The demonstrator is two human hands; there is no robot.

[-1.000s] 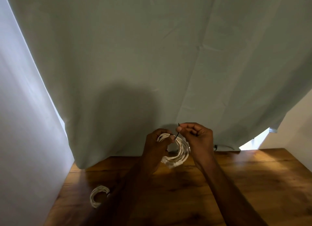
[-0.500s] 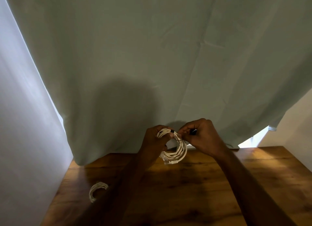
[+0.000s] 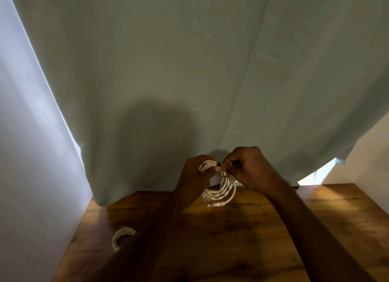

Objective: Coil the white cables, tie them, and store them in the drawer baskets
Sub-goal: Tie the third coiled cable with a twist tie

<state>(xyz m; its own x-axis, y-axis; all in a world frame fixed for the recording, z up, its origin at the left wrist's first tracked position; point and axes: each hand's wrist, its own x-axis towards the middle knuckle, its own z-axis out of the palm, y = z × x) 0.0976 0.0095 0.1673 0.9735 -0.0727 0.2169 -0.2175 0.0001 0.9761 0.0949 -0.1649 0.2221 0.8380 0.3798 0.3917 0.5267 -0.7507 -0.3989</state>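
Observation:
A coiled white cable (image 3: 223,189) hangs in the air above the far part of the wooden table (image 3: 242,235), its plug ends at the bottom. My left hand (image 3: 194,176) grips the coil's top left. My right hand (image 3: 246,168) pinches a thin black tie (image 3: 222,174) that loops around the coil's top strands. A second coiled white cable (image 3: 122,237) lies on the table at the near left, partly hidden by my left forearm. No drawer baskets are in view.
A grey-green curtain (image 3: 189,81) hangs right behind the table and my hands. A pale wall (image 3: 27,155) borders the table's left side, another wall (image 3: 368,155) stands at the right. Bright light shows under the curtain's right corner.
My right hand has lowered from holding the black tie's end upright and now pinches it close against the coil's top. The coil hangs slightly lower and more open.

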